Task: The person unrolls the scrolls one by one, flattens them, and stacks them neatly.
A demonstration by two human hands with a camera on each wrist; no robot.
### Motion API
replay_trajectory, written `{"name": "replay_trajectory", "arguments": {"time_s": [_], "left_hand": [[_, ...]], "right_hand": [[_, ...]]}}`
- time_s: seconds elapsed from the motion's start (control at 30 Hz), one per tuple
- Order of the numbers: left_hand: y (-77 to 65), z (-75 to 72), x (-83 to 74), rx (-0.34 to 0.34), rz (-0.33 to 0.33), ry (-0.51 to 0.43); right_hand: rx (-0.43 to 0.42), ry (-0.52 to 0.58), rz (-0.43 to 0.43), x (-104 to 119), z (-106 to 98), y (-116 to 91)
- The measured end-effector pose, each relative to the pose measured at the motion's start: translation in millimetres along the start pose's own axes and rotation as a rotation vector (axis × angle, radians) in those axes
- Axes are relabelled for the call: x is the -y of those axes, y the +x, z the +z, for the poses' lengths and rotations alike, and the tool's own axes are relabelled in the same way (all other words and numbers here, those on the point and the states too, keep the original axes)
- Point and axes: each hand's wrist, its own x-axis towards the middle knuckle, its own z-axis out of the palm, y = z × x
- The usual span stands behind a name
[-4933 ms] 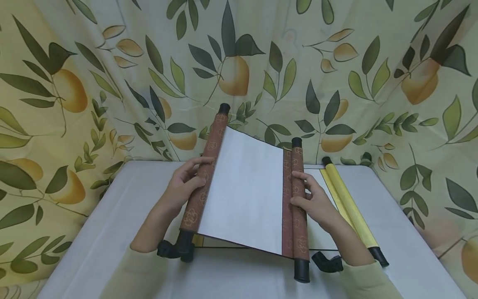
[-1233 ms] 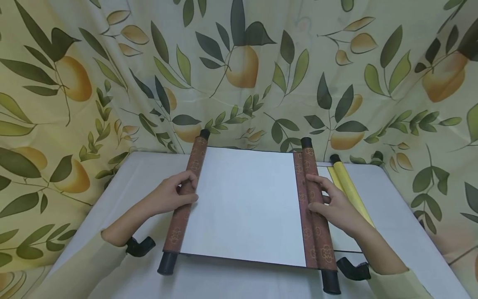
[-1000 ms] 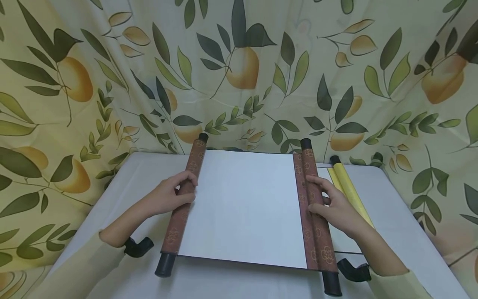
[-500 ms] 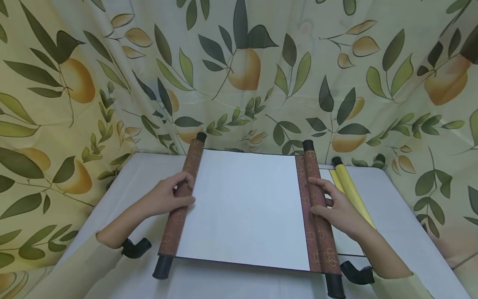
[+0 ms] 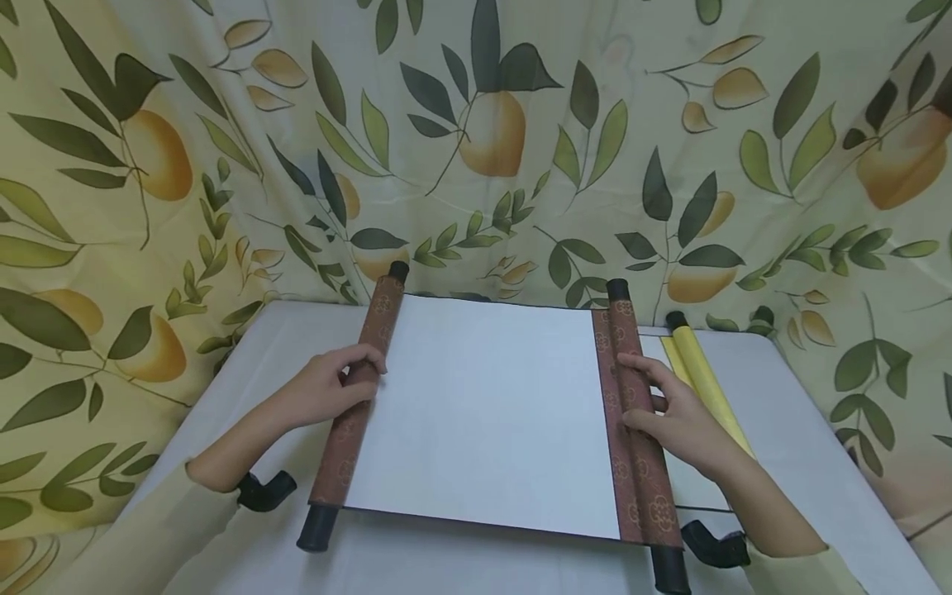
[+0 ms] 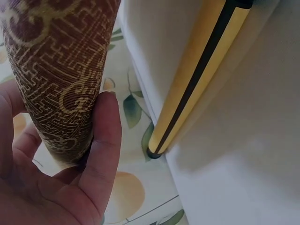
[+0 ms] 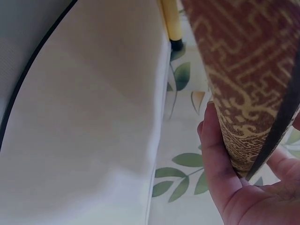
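A red-brown hanging scroll with a gold pattern lies unrolled between the two hands in the head view, its blank white sheet (image 5: 491,405) facing up. My left hand (image 5: 316,388) grips the left roller (image 5: 345,450), thumb and fingers on opposite sides of it. The right roller (image 5: 654,471) is held by my right hand (image 5: 680,417) around its middle. Both rollers end in black knobs. The wrist views show the patterned cloth (image 6: 70,79) of the left roller and that (image 7: 248,89) of the right roller between the fingers and thumb.
A yellow scroll (image 5: 710,388) lies on the white table (image 5: 781,430), partly hidden beneath the red-brown one. Its other yellow roller (image 6: 197,70), with a black stripe, shows in the left wrist view. A leaf-and-fruit patterned curtain (image 5: 476,207) hangs behind the table.
Compared with about five seconds ago, the left hand and roller are farther left and the sheet is spread wider and more level. In the last second, the left hand shifts slightly left.
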Motion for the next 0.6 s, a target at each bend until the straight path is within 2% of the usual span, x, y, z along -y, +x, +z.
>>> {"name": "replay_trajectory", "arguments": {"time_s": [0.33,0.6], "left_hand": [[1.6,-0.7,3.0,-0.001,0.016,0.027],[2.7,-2.2,3.8,0.035,0.001,0.052]], "right_hand": [[0.005,0.032,0.006,-1.1,-2.7,-0.3],[0.021,0.080,0.024,-1.9,-4.1,-3.0]]}}
